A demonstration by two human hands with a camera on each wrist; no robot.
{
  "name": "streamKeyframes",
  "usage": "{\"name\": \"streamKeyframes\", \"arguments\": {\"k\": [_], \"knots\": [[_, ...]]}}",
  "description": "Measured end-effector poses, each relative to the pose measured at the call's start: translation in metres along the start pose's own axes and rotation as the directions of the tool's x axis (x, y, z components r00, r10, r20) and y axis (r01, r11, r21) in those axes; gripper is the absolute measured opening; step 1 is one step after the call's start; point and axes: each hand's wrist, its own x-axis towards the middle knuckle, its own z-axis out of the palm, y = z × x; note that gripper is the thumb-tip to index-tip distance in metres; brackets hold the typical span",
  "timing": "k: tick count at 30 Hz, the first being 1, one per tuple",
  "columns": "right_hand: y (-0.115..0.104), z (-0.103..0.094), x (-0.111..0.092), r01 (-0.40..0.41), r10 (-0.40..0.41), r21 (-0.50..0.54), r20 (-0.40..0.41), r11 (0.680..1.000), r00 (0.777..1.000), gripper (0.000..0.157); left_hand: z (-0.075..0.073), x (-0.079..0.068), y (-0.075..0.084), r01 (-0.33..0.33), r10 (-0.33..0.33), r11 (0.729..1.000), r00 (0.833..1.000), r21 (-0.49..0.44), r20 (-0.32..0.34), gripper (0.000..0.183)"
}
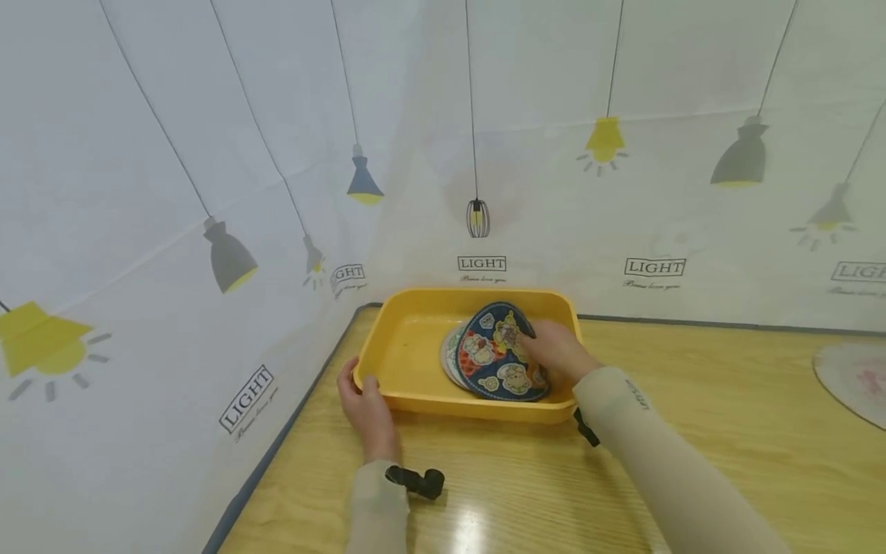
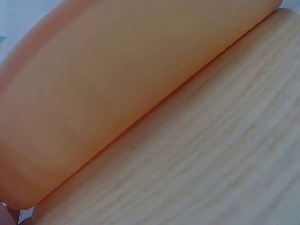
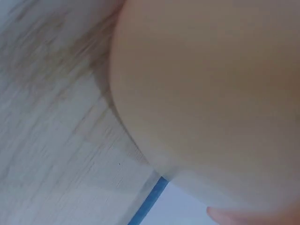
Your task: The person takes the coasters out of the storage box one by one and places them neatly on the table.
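A yellow plastic tray (image 1: 408, 346) stands on the wooden table, near its back left corner. With its thumb over the rim, my left hand (image 1: 368, 412) grips the tray's front left corner. Inside the tray's right half, my right hand (image 1: 557, 350) holds a dark blue round mat (image 1: 494, 358) with cartoon bear pictures by its right edge. That mat looks bent and tilted. Paler round mats (image 1: 450, 358) peek out under its left side. The tray's outer wall (image 2: 117, 70) fills much of the left wrist view. A blurred tray wall (image 3: 211, 103) covers most of the right wrist view.
A pale round mat (image 1: 854, 381) with a reddish pattern lies on the table (image 1: 692, 400) at the far right. White cloth walls (image 1: 540, 192) printed with lamps rise behind and to the left. A dark edge strip (image 1: 277, 446) borders the table's left side.
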Motion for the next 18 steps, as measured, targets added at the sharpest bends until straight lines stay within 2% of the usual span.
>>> {"name": "streamKeyframes", "arguments": {"k": [3,9,13,18], "knots": [[-0.001,-0.002,-0.002,0.001,-0.002,0.032,0.011,0.999,1.000,0.025,-0.001,0.000,-0.001,0.001,-0.001,1.000,1.000,0.022,0.000,0.044],[-0.006,-0.012,-0.011,0.061,-0.061,0.002,0.014,0.998,0.998,0.025,-0.003,0.000,-0.001,-0.011,0.011,1.000,1.000,0.016,0.017,0.043],[-0.008,-0.021,-0.019,0.077,-0.077,0.070,0.008,0.995,0.997,0.024,-0.003,-0.002,0.002,0.005,-0.005,1.000,1.000,0.002,0.022,0.043],[-0.003,-0.025,-0.027,0.072,-0.078,0.178,0.028,0.981,0.997,0.024,-0.001,-0.001,0.001,-0.005,0.005,1.000,1.000,0.005,0.010,0.043]]}}
